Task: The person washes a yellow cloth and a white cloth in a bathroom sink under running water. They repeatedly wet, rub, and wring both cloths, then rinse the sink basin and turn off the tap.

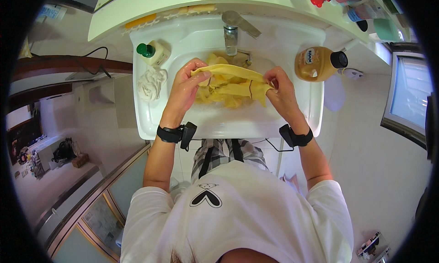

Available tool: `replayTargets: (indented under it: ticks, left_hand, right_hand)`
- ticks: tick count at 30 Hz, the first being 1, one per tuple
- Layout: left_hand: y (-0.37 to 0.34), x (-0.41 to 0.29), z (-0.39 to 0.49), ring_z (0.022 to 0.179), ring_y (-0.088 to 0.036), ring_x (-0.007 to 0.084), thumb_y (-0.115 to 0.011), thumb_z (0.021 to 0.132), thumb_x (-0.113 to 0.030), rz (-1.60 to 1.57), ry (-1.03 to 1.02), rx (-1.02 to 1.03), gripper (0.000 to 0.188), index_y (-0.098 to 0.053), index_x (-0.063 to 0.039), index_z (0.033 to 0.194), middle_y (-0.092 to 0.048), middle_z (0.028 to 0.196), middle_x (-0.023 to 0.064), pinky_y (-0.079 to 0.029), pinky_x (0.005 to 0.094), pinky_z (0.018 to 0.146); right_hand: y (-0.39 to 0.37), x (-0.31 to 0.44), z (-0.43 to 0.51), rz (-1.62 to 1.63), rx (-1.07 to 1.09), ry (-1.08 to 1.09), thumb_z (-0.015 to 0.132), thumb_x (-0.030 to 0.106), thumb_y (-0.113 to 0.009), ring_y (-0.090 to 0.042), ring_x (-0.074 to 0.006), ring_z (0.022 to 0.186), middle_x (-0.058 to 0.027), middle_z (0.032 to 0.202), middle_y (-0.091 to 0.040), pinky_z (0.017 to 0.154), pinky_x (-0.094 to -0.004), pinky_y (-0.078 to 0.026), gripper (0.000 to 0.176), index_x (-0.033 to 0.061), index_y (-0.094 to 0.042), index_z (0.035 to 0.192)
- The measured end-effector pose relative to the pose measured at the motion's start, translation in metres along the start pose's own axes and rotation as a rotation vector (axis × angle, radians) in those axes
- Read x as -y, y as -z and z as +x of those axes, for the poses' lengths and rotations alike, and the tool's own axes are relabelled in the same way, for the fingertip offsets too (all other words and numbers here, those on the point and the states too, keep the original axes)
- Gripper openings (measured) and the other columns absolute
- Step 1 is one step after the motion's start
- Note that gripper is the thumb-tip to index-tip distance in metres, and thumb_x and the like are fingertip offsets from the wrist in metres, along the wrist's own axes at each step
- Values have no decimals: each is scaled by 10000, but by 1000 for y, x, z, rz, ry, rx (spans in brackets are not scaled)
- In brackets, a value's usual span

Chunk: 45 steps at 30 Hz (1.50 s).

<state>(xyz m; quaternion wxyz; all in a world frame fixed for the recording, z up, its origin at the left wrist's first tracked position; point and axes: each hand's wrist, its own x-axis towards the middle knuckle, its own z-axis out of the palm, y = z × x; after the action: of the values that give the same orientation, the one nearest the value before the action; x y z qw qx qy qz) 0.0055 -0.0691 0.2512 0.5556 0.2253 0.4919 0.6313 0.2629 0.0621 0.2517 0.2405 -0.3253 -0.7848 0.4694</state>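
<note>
A wet yellow cloth garment (236, 88) with thin dark stripes is stretched between my two hands above the basin of a white washbasin (226, 127). My left hand (187, 86) pinches one end of its folded band, thumb on top. At the other end my right hand (282, 89) grips the fabric, fingers curled in. The lower part of the cloth hangs into the basin, where bunched yellow fabric lies around it. Just beyond stands the metal faucet (230, 40), its lever turned to the right.
On the left rim stand a green-capped bottle (156, 53) and a crumpled white cloth (152, 84). A large amber bottle with a black cap (313, 64) lies on the right rim. A pale shelf (192, 0) with toiletries overhangs the back. Black wrist devices (187, 134) trail cables.
</note>
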Motion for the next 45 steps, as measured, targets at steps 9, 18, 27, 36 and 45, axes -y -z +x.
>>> replayTargets:
  ticks: [9,18,27,36,45]
  left_hand:
    - [36,63,37,907,-577,279,-663,831,-68,1493,-290,32,275,-588,-74,1096,-599,943,83,-490,392,773]
    - [59,171,76,1271,-363,474,-651,865,-293,1693,187,230,751,-287,-163,1510,-391,1367,187,-411,567,1007]
    - [92,203,127,988,-665,315,-535,920,-245,1791,158,422,277,-694,-69,1063,-691,1038,171,-526,412,871]
    - [86,215,144,1058,-645,366,-549,878,-123,1739,229,270,312,-654,-62,1166,-670,1132,206,-519,399,898]
    - [103,168,59,912,-619,252,-649,858,-107,937,120,-9,155,-640,-105,1013,-676,992,79,-472,359,766]
  right_hand:
    - [-82,-118,5,-587,169,42,759,116,-650,-544,-371,1043,-163,1085,-560,841,-465,-493,447,70,-566,1195]
    - [-159,-179,0,-866,348,-37,752,290,-765,-536,-433,1108,-194,1255,-498,839,-547,-498,666,91,-476,1318]
    - [-172,-252,27,-725,281,80,840,348,-644,-628,-361,983,-183,1061,-676,868,-506,-486,513,85,-550,1270]
    - [-172,-253,63,-656,536,-223,910,204,-521,-595,-411,1050,-215,1082,-655,891,-543,-455,448,164,-510,1356]
    - [-137,-199,-12,-794,42,156,848,172,-575,-561,-438,998,-209,1003,-612,878,-501,-471,359,160,-635,1202]
